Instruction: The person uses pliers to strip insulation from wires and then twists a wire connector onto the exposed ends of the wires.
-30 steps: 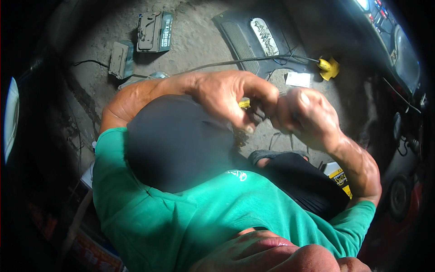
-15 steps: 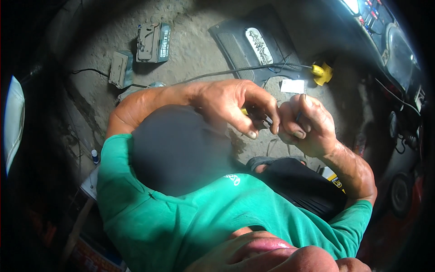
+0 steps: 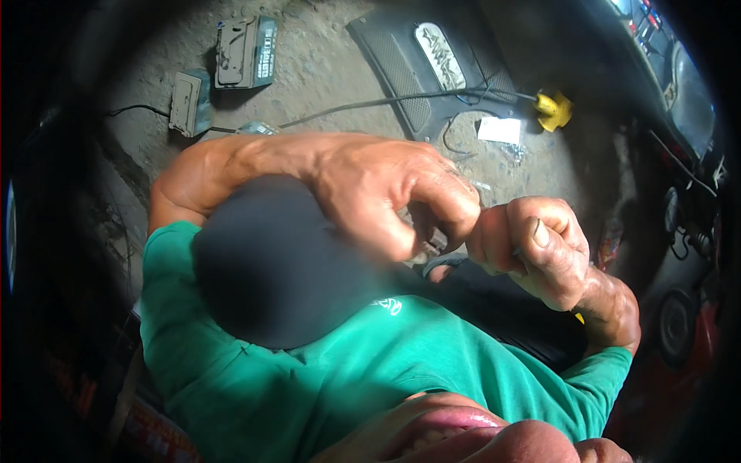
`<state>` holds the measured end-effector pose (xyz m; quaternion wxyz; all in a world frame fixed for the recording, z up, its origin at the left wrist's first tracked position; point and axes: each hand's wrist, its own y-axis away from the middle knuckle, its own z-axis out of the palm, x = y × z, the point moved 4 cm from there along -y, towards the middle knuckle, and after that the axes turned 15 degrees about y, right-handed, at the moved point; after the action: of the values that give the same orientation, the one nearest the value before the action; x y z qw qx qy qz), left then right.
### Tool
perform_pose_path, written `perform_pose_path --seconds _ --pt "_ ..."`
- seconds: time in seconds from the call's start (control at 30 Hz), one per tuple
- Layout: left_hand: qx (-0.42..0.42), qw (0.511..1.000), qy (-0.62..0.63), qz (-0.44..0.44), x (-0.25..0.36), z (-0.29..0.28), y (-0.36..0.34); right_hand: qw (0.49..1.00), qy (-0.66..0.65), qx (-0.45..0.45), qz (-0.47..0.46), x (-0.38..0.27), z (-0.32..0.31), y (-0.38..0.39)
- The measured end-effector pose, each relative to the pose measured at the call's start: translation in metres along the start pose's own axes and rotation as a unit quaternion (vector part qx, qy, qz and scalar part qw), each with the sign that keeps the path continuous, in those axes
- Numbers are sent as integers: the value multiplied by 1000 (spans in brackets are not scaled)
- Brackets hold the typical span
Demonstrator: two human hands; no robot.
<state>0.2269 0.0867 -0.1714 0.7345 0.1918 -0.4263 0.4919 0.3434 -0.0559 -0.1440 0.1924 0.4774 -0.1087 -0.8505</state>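
Note:
My left hand (image 3: 390, 193) is curled, with thumb and fingers bent around a small dark metallic piece (image 3: 437, 241). Only its end shows below the forefinger, so I cannot make out its kind. Close beside it, to the right, my right hand (image 3: 536, 251) is closed in a fist, its thumb pressed on the bent fingers. A trace of something thin and bluish shows at those fingers, but most of it is hidden. The knuckles of both hands nearly meet.
A blurred dark round shape (image 3: 282, 262) blocks part of the view. On the ground lie grey-green boxes (image 3: 245, 54), a dark panel (image 3: 386, 69) with mesh areas, a white card (image 3: 499, 130) and a black cable with a yellow connector (image 3: 553, 112). A wheel (image 3: 677, 330) stands at right.
Both hands have come lower in the view. My left thumb and fingers have curled in, and my right hand has turned with its thumb now over the fist. The whole view has shifted slightly.

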Motion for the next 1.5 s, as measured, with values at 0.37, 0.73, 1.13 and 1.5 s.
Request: perform_pose_path --seconds 0.37,0.73,1.13,1.5 --pt "344 938 41 -23 13 -52 86 972 -179 131 -77 -8 -100 23" --pt "260 953 -157 14 -1 -30 -37 973 -198 92 -80 -18 -74 1" --pt "212 953 -210 -53 -28 -30 -34 980 -108 162 -37 6 -87 -7" --pt "354 929 -104 -7 -16 -45 -16 966 216 141 -7 12 -73 -6"
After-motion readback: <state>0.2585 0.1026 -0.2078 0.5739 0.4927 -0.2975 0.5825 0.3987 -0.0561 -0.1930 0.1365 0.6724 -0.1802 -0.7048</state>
